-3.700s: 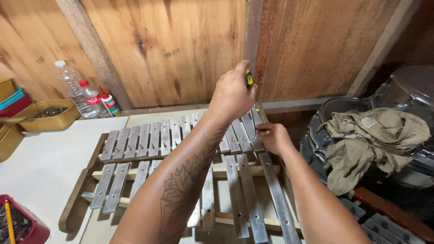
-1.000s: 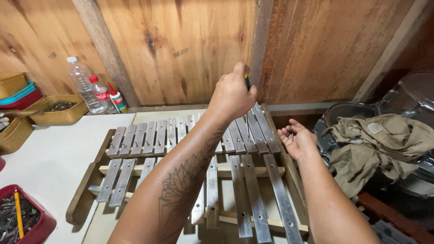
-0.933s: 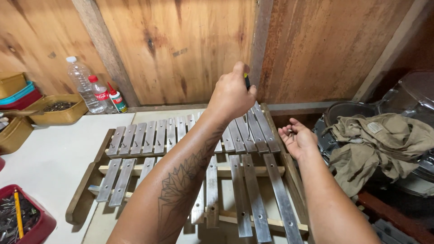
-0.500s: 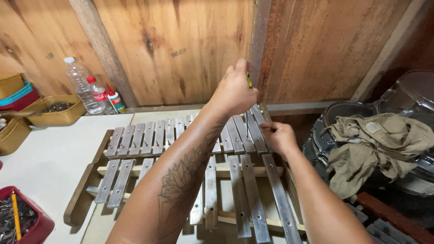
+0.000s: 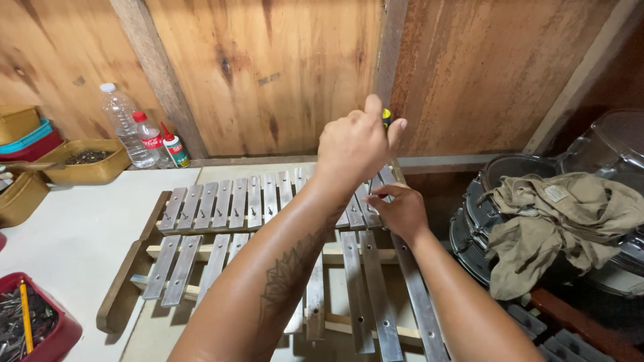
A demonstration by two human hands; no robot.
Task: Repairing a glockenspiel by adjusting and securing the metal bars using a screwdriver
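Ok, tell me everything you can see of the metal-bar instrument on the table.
The metal-bar instrument is a xylophone-like set of dull silver bars of differing lengths, laid side by side across pale wooden rails in a dark wooden frame. Small pins or screws fix the bars. It lies flat on the white table, by the wooden wall. The right hand rests on its far bars; the left hand holds a yellow-tipped tool above them.

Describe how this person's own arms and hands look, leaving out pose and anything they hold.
Both forearms are bare, with no sleeves, gloves or watch in view. The left forearm carries a dark leaf-like tattoo. The left hand and right hand show no rings.
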